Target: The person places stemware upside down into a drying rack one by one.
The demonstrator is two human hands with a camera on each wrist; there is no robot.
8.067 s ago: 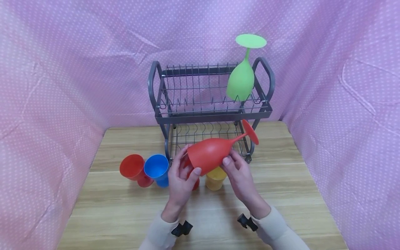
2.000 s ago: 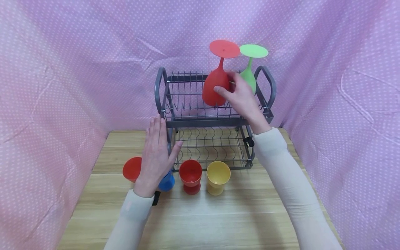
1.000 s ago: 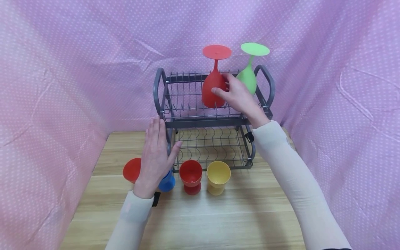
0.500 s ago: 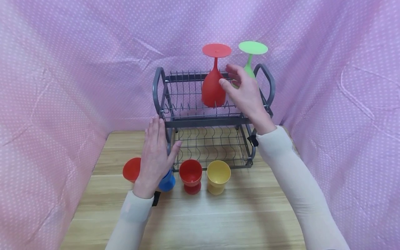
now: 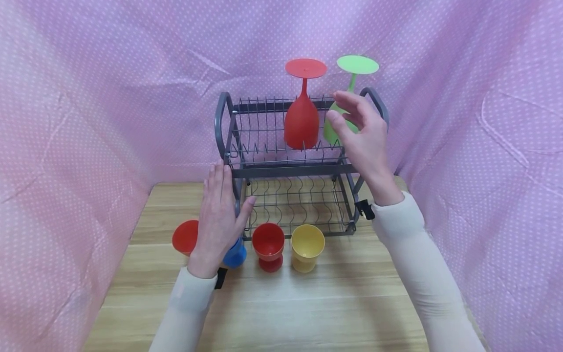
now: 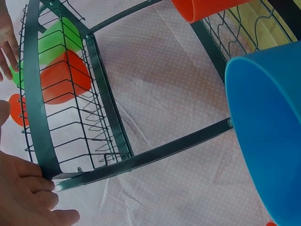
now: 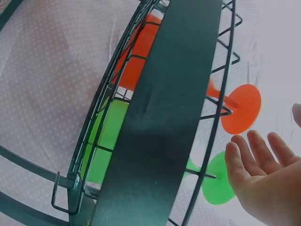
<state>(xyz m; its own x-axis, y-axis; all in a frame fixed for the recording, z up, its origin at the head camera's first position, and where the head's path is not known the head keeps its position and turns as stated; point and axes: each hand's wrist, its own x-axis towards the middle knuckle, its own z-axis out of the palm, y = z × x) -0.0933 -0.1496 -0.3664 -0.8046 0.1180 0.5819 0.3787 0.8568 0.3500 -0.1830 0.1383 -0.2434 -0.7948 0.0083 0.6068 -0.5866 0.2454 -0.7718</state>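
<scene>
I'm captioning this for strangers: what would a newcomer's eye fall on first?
Probably the upside-down matte red goblet and upside-down light green goblet, side by side on top of the dark grey metal rack. Next, the right hand, holding nothing, in front of the green one. Below, a red footed cup and yellow footed cup stand by the rack's front.

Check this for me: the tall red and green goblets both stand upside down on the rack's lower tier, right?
Wrong tier: the head view shows the red goblet and the green goblet standing upside down on the upper tier.
</scene>
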